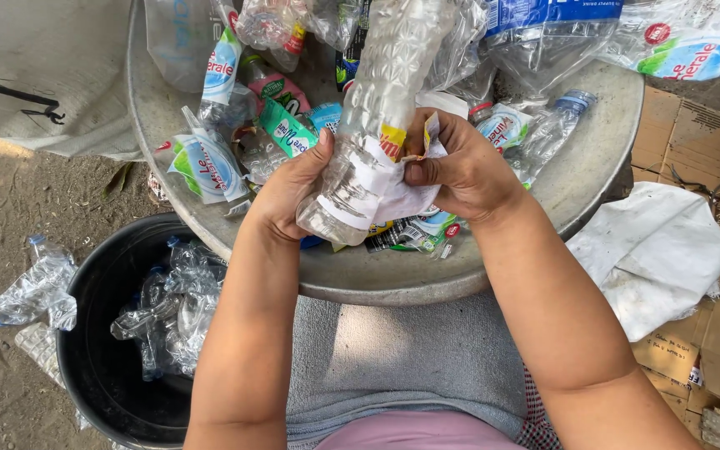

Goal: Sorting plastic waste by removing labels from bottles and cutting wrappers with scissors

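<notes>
The left hand (289, 196) grasps the lower body of a clear, ribbed plastic bottle (377, 108), held tilted with its base toward the person, above the near rim of a wide, round grey metal basin (593, 167). The right hand (460, 171) is clenched in a pinch on a white label wrap (393, 192), partly loosened from the bottle and bunched between thumb and fingers.

For a clean peel, judged from this grip:
- Keep the left hand firm low on the bottle so that it does not turn while the label is drawn.
- Draw the label around the bottle wall, not straight outward; a thin film is likely to tear and leave strips.
- Take a fresh pinch close to the bottle as the loose part lengthens.

The basin holds more clear bottles and torn labels in blue, green and white. Beside the left arm, lower down, a black round bucket (102, 283) contains bare crushed clear bottles (172, 308). A white cloth (652, 250) lies on flattened brown cardboard (693, 137) at the right.
</notes>
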